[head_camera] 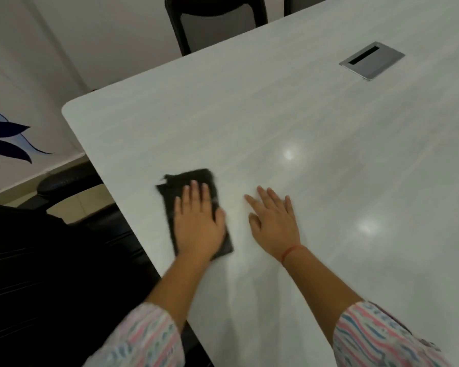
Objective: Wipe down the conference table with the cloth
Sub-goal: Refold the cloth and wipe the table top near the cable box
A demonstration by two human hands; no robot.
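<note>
One blurred cloth (187, 182) is half hidden under the flat-pressed left hand (198, 223); the right hand (274, 223) is spread flat on the table (276, 115).

Worktop (302, 115): pale whitish-grey, faint linear grain, glossy; one rounded corner is seen at the far left. Two bright light reflections are carried on the surface right of centre.

Set flush into the far right part: a rectangular metal cable hatch (372, 60) with a dark slot.

Laid near the left edge: a dark cloth (188, 178), roughly rectangular, ragged at its far edge, somewhat blurred. It is pressed flat by the left hand (198, 221), fingers straight.

Just beside the cloth, not touching it: the right hand (274, 221), laid flat on bare worktop, fingers spread.
</note>
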